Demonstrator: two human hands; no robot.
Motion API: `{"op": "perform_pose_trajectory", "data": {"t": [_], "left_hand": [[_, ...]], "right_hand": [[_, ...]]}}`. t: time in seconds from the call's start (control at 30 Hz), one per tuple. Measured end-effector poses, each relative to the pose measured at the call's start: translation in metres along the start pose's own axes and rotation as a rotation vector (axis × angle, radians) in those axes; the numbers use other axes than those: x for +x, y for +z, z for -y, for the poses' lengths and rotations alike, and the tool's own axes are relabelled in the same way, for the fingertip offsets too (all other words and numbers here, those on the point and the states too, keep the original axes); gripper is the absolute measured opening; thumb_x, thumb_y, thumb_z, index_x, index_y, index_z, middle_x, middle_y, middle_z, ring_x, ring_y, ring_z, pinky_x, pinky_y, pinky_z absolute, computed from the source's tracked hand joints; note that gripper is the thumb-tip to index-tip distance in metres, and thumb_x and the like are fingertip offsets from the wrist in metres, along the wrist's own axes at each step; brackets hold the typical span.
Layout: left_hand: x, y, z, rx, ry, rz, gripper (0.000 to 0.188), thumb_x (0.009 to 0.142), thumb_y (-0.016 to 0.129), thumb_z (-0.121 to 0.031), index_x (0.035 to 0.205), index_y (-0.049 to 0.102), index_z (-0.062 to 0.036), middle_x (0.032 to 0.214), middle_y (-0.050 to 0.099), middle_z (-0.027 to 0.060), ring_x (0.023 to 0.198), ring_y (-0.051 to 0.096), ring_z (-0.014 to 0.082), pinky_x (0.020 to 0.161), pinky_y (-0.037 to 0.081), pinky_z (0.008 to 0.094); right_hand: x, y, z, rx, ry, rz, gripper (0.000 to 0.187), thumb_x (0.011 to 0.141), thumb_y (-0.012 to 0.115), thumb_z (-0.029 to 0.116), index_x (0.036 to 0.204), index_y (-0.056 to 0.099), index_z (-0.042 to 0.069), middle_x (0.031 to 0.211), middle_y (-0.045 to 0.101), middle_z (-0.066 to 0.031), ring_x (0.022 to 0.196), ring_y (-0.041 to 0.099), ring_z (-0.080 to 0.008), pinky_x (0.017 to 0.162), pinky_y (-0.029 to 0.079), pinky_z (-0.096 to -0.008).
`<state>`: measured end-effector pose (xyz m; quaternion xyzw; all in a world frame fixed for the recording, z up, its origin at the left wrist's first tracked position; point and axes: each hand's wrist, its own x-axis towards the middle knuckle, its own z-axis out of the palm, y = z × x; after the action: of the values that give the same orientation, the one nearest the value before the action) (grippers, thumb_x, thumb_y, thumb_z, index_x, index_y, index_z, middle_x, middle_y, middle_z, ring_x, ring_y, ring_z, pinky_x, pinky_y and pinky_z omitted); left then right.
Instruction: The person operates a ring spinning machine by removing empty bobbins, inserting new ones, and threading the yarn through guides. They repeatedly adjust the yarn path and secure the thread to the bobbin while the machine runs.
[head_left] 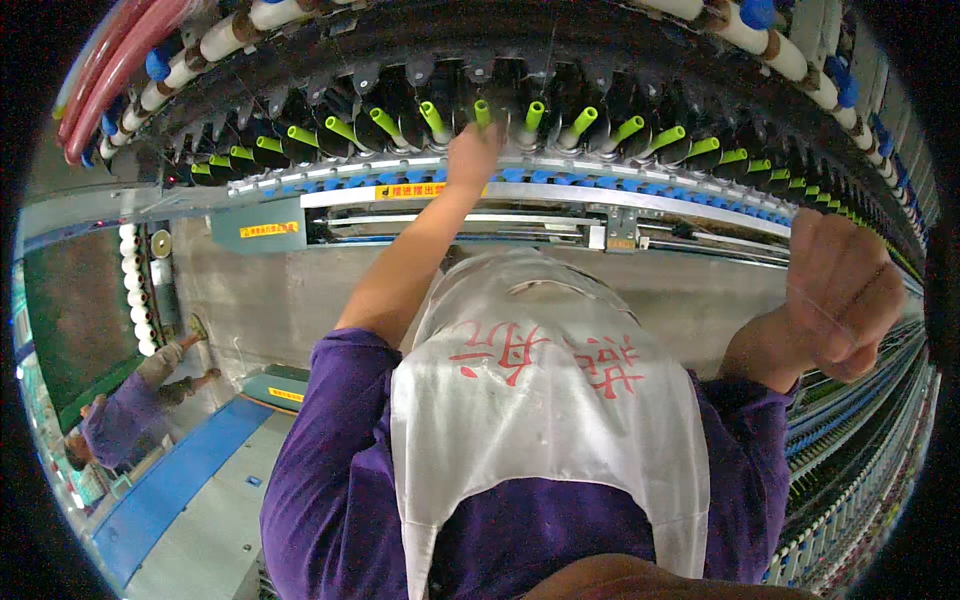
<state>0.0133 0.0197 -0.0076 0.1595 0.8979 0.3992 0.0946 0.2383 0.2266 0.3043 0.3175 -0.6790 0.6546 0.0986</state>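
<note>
A long row of spindles with lime-green tubes (535,115) curves across the machine in front of me. My left hand (474,157) reaches up to the middle of that row, at one green tube (482,110). Its fingertips are blurred among the dark parts there, so their grip cannot be made out. Raised at the right, close to the camera, my right hand (846,290) is closed with its fingers curled in. A faint pale line runs by its fingers, perhaps a thread; what the fingers hold is hidden.
White bobbins with blue ends (785,55) hang above the row. Below it runs a metal rail (560,232) with a small carriage (622,230). Another person (125,425) is at the far left, near stacked white spools (138,290). More machine rows (860,430) extend at lower right.
</note>
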Motion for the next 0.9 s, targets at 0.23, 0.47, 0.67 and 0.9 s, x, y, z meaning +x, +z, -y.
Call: {"op": "perform_pose_trajectory", "data": {"t": [0.23,0.47,0.67,0.9], "left_hand": [[-0.023,0.04,0.12,-0.611,-0.568,0.332,0.034,0.084,0.056,-0.027,0.072,0.062,0.0048,0.061,0.063,0.0182,0.048,0.062,0.0278,0.047,0.053,0.0351],[-0.054,0.12,0.271,0.149,-0.327,0.479,0.033,0.084,0.051,-0.028,0.069,0.066,-0.0036,0.069,0.065,0.0141,0.064,0.065,0.0285,0.062,0.053,0.0362],[-0.132,0.084,0.385,-0.223,-0.57,0.688,0.024,0.08,0.054,-0.025,0.085,0.066,-0.0048,0.076,0.065,0.0164,0.069,0.064,0.0291,0.067,0.053,0.0391],[-0.122,-0.018,0.429,0.255,-0.163,0.626,0.02,0.082,0.059,-0.023,0.088,0.061,-0.005,0.067,0.06,0.0108,0.058,0.059,0.0214,0.05,0.048,0.0324]], "right_hand": [[0.089,0.051,-0.005,-0.09,0.089,-0.478,0.019,0.085,0.058,0.03,0.071,0.051,0.018,0.069,0.042,0.0049,0.07,0.037,-0.0106,0.069,0.027,-0.0306],[0.186,0.05,-0.057,-0.388,0.13,-0.487,0.023,0.087,0.057,0.027,0.102,0.061,0.011,0.083,0.061,-0.005,0.068,0.057,-0.0161,0.065,0.044,-0.03],[0.079,0.046,-0.145,-0.637,0.567,-0.787,0.018,0.089,0.056,0.025,0.084,0.061,0.009,0.059,0.05,0.0022,0.051,0.044,-0.0024,0.046,0.034,-0.0183],[0.085,0.113,-0.227,-1.108,0.736,0.065,0.021,0.083,0.051,0.028,0.082,0.062,0.01,0.075,0.063,-0.0144,0.065,0.062,-0.0328,0.062,0.051,-0.0424]]}}
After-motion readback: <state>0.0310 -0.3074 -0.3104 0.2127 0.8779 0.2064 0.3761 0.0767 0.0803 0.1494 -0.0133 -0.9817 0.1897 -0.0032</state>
